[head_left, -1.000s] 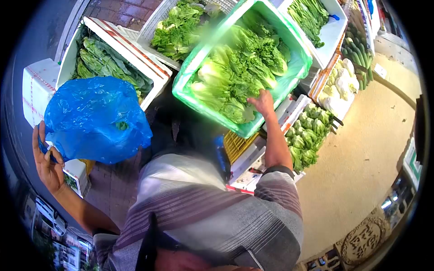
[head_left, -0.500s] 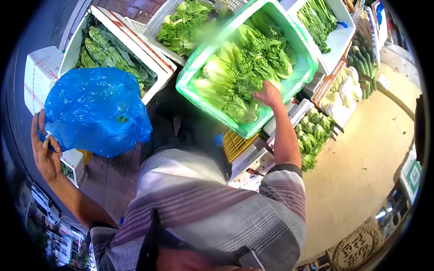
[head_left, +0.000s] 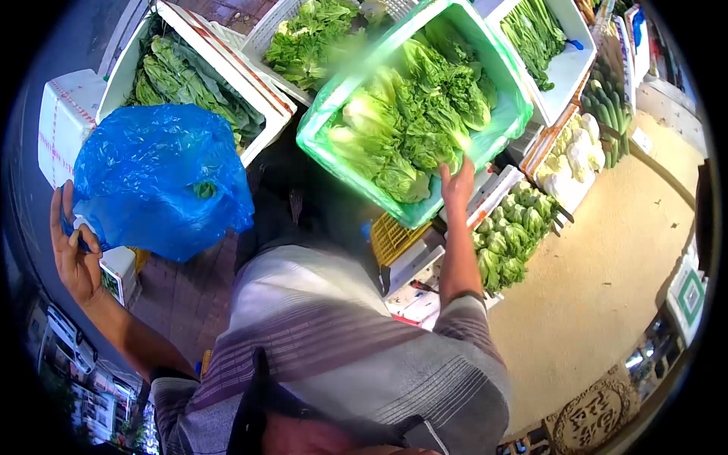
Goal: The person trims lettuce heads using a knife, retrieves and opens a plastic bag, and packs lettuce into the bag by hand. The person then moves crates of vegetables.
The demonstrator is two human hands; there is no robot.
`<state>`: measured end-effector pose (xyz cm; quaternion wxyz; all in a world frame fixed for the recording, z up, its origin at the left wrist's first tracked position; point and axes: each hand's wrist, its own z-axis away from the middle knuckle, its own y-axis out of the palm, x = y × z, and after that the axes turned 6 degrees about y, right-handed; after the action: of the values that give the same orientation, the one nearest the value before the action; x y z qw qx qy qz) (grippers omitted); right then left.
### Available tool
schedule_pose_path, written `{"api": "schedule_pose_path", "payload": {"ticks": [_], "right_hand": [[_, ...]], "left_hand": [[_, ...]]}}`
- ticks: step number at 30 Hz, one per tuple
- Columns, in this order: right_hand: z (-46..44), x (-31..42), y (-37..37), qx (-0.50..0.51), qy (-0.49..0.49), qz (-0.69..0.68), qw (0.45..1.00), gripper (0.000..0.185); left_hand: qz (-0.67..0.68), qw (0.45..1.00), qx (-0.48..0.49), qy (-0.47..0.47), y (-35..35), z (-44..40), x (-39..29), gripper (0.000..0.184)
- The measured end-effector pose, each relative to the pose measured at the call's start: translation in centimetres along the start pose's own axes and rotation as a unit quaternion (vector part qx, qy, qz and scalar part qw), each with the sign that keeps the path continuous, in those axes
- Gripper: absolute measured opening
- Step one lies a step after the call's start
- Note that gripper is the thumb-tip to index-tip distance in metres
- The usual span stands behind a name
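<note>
At the left, my left hand (head_left: pixel 76 254) pinches the edge of a blue plastic bag (head_left: pixel 163 182). The bag hangs spread out, and a bit of green shows at its right part. My right hand (head_left: pixel 457 183) is at the near right edge of a box lined with green plastic (head_left: pixel 322 114). Its fingers are apart and reach the lower leaves of the lettuce (head_left: pixel 409 121) in that box. No leaf is visibly gripped.
A foam box (head_left: pixel 269 117) of leafy greens stands behind the bag. Beyond are a white basket (head_left: pixel 254 42) and a foam box (head_left: pixel 565 91) of green stalks. Small green cabbages (head_left: pixel 516 235), white vegetables (head_left: pixel 572 155) and a yellow crate (head_left: pixel 394 239) lie to the right.
My right hand has drawn back from over the lettuce toward the box's near edge, and its fingers have spread. My left hand still holds the bag, which has shifted slightly up in view.
</note>
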<state>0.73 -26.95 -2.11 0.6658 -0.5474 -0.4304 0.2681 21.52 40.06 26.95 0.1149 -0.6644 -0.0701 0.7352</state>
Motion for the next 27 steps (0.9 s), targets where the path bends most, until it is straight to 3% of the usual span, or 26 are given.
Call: {"api": "schedule_pose_path", "payload": {"ticks": [3,9,13,16,17,21,27], "right_hand": [[5.2,0.3,0.9,0.161,0.09,-0.041,0.982,0.056],[4.7,-1.3,4.8,0.314,0.067,-0.023,0.947,0.068],[2.1,0.1,3.3,0.425,0.128,0.008,0.896,0.074],[3.0,0.4,3.7,0.329,0.082,-0.01,0.941,0.071],[3.2,0.3,4.0,0.342,0.115,-0.074,0.93,0.071],[2.7,2.5,1.1,0.383,0.213,-0.056,0.897,0.078],[2.2,2.6,-2.4,0.338,0.212,-0.077,0.914,0.083]], "left_hand": [[-0.005,1.0,0.004,0.003,-0.1,-0.1,0.1,0.068],[0.002,0.999,0.043,0.0,0.1,-0.6,-0.8,0.066],[-0.001,0.999,0.046,-0.002,0.2,-0.6,-0.9,0.067],[0.006,0.999,0.035,-0.006,0.5,-0.8,-1.0,0.067],[0.011,0.999,0.031,-0.007,0.6,-0.8,-0.9,0.068],[0.008,1.0,0.026,-0.007,0.9,-0.8,-1.2,0.068],[0.012,0.999,0.037,-0.012,-0.4,-0.4,-1.3,0.072]]}}
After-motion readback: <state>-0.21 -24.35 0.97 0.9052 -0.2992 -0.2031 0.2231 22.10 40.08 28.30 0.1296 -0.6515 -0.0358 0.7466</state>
